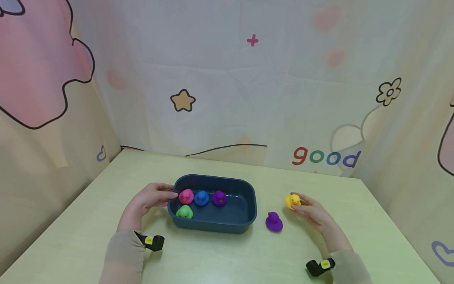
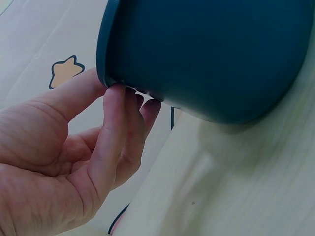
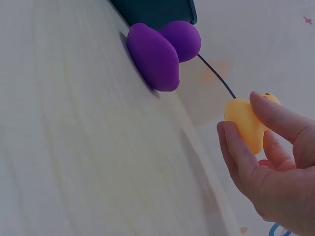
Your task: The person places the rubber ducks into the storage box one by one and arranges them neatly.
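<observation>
At its left end, the dark blue plastic tub (image 1: pixel 213 225) is gripped at the rim by my left hand (image 1: pixel 150 198). In the left wrist view, the fingers (image 2: pixel 113 118) are at the tub's outer wall (image 2: pixel 206 54). A pink duck (image 1: pixel 186 197), a blue duck (image 1: pixel 201 198), a purple duck (image 1: pixel 219 198) and a green duck (image 1: pixel 185 212) sit inside. My right hand (image 1: pixel 315 213) pinches a yellow toy duck (image 1: pixel 293 201) between thumb and fingers, above the table. Another purple duck (image 1: pixel 274 222) lies on the table between the tub and this hand.
The pale wooden table (image 1: pixel 220 260) ends at a printed cloth backdrop (image 1: pixel 227 98), with more cloth on both sides. A black wrist camera is strapped to each sleeve, the left one (image 1: pixel 154 242) close to the tub's front left corner.
</observation>
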The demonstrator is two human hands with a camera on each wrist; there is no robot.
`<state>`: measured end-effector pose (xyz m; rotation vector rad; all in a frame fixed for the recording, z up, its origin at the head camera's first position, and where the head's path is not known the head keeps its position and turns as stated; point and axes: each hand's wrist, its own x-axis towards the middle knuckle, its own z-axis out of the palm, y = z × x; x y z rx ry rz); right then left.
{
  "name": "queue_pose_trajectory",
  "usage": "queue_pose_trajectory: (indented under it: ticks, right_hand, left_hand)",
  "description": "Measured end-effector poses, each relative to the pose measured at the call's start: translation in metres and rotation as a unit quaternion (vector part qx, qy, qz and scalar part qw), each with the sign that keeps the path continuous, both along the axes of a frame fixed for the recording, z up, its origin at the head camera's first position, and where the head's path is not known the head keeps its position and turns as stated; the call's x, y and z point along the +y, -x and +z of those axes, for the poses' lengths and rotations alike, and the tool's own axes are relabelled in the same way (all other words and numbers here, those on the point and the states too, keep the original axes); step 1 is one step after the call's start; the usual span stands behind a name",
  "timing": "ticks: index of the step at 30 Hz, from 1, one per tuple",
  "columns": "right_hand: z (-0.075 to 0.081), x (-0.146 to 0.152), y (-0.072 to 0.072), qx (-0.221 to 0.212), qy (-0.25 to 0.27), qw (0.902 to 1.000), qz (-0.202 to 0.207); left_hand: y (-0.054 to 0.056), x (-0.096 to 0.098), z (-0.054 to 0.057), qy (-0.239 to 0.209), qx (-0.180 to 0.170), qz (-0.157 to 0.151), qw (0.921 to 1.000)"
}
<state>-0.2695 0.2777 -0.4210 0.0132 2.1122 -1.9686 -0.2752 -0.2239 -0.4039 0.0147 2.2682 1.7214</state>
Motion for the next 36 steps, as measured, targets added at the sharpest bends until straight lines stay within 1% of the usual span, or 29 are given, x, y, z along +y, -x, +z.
queue_pose_trajectory:
  ticks: [4, 11, 15, 19, 25, 30, 36]
  right_hand:
    - [0.003, -0.004, 0.001, -0.003, 0.006, 1.0, -0.007]
    - [0.01, -0.01, 0.002, 0.007, 0.009, 0.9999, 0.006]
    - [0.013, -0.013, 0.005, 0.012, 0.009, 0.9998, 0.012]
    - [0.02, -0.02, 0.007, 0.016, 0.006, 0.9997, 0.019]
    - [0.034, -0.038, 0.014, 0.031, 0.011, 0.9988, 0.036]
    - [0.046, -0.059, 0.019, 0.041, 0.013, 0.9978, 0.05]
    - [0.053, -0.09, 0.024, 0.05, 0.003, 0.9969, 0.062]
  left_hand:
    - [0.0, 0.0, 0.0, 0.001, -0.002, 0.002, 1.0]
    - [0.001, -0.001, -0.001, 0.001, -0.002, 0.004, 1.0]
    - [0.001, -0.001, 0.0, 0.002, -0.002, 0.004, 1.0]
    - [0.001, 0.0, 0.002, 0.003, -0.003, 0.003, 1.0]
    - [0.002, 0.0, 0.002, 0.001, -0.001, 0.002, 1.0]
    - [0.002, 0.001, 0.001, -0.002, -0.001, 0.003, 1.0]
    - [0.0, 0.001, 0.0, 0.0, -0.001, 0.006, 1.0]
